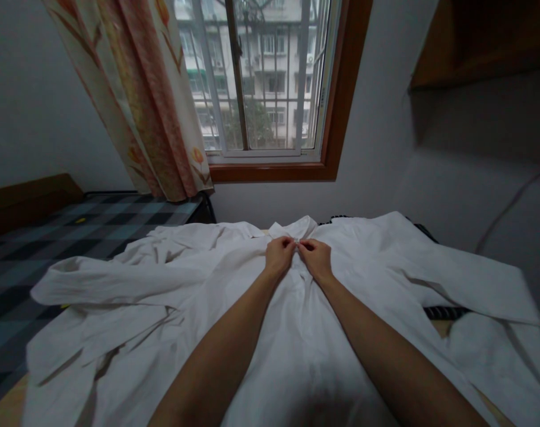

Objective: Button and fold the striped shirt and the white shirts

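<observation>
A white collared coat (pixel 363 261) lies spread out in front of me, its sleeves stretched to both sides. Just below the collar (pixel 297 226), my left hand (pixel 279 255) pinches the front edge of the cloth. Close beside it, my right hand (pixel 317 256) also has thumb and fingers pinched on the coat front, the fingertips nearly touching those of the left. Whatever small piece lies between the fingertips, perhaps a button, is too small to make out. Folds run down from the hands between my forearms. More white cloth (pixel 60 350) lies in layers at the left.
At the left stands a bed with a dark checked cover (pixel 12 279). A flowered curtain (pixel 149 107) hangs beside the barred window (pixel 270 83). A wooden shelf (pixel 483 53) juts from the wall at upper right. Black striped material (pixel 445 312) shows under the right sleeve.
</observation>
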A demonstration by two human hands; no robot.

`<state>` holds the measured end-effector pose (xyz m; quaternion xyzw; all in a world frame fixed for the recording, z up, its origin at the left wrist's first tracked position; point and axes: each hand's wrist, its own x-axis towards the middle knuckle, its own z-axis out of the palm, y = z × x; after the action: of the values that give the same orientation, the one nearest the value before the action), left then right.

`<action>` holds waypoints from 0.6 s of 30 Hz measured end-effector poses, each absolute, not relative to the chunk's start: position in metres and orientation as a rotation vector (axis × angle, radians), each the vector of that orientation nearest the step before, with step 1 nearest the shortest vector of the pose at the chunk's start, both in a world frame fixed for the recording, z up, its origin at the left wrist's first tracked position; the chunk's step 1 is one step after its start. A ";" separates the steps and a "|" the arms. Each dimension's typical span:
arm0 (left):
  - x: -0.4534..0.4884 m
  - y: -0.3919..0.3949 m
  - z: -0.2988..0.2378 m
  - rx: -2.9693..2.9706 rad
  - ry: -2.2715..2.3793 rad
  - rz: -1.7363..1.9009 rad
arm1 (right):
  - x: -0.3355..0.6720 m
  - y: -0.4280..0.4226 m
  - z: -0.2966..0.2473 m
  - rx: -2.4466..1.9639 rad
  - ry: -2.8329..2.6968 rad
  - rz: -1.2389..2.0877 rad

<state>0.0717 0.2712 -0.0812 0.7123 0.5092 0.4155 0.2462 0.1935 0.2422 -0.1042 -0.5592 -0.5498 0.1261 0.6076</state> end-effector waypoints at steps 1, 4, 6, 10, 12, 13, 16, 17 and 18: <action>0.071 0.273 -0.083 1.915 1.357 1.133 | 0.194 0.243 -0.105 -1.277 -1.261 0.324; 0.070 0.279 -0.089 1.793 1.245 1.086 | 0.197 0.248 -0.107 -1.230 -1.201 0.492; 0.070 0.280 -0.091 1.725 1.178 1.056 | 0.199 0.251 -0.110 -1.215 -1.176 0.573; 0.070 0.279 -0.092 1.723 1.162 1.054 | 0.200 0.254 -0.113 -1.224 -1.189 0.596; 0.070 0.278 -0.091 1.758 1.191 1.071 | 0.200 0.253 -0.113 -1.232 -1.197 0.596; 0.070 0.277 -0.090 1.772 1.194 1.080 | 0.200 0.252 -0.112 -1.237 -1.200 0.591; 0.070 0.276 -0.087 1.799 1.174 1.079 | 0.200 0.249 -0.110 -1.244 -1.210 0.557; 0.070 0.275 -0.085 1.819 1.174 1.076 | 0.200 0.248 -0.109 -1.247 -1.209 0.542; 0.069 0.275 -0.084 1.849 1.183 1.078 | 0.200 0.247 -0.108 -1.250 -1.208 0.529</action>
<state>0.0694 0.2748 -0.0840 0.7109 0.4546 0.4142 0.3411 0.2001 0.2472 -0.1078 -0.5426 -0.5243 0.2297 0.6148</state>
